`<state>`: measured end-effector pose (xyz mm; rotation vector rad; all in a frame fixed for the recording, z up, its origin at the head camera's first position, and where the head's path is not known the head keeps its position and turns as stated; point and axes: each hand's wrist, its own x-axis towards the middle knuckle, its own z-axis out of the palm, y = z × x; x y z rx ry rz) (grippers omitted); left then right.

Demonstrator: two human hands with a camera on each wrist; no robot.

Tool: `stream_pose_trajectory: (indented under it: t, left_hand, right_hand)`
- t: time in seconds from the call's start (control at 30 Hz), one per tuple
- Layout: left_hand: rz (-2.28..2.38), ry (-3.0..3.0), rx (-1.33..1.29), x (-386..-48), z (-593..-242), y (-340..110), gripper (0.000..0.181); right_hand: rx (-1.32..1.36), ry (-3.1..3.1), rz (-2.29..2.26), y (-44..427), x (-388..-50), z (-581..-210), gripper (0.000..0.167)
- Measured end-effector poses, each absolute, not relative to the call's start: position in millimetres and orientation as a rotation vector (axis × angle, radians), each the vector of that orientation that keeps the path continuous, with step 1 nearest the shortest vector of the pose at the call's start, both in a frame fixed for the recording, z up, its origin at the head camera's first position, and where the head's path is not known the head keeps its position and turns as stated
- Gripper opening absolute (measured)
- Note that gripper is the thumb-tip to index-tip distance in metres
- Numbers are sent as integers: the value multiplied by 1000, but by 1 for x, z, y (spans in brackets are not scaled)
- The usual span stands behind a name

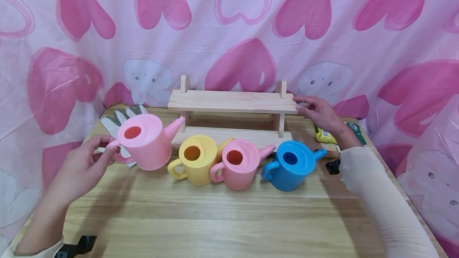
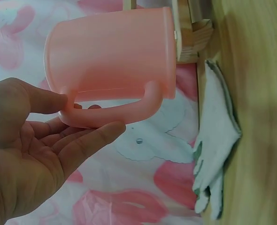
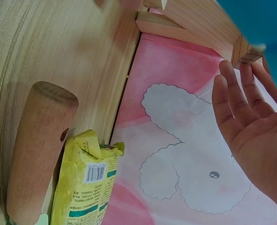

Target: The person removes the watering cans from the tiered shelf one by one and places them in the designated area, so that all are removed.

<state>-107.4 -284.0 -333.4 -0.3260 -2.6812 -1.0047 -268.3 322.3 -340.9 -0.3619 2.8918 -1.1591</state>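
My left hand grips the handle of a light pink watering can, held up off the table with its spout to the right. The left wrist view shows the thumb and fingers around the handle. A yellow watering can, a darker pink one and a blue one stand in a row before a two-tier wooden shelf. At the shelf's upper right end, my right hand touches the board with its fingertips. Its fingers look fairly straight in the right wrist view; the thumb is hidden there.
White-and-green gloves lie behind the lifted can, at the table's left. On the right are a yellow packet, a green packet and a tool with a wooden handle. A heart-patterned curtain hangs around the table.
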Motion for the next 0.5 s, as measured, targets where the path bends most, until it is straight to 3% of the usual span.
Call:
stream_pose_trajectory:
  t: [0.5]
  left_hand:
    - [-1158,-2750,-335,-101,-361,-277,18]
  right_hand:
    - [-367,2887,-1183,322,-268,-342,46]
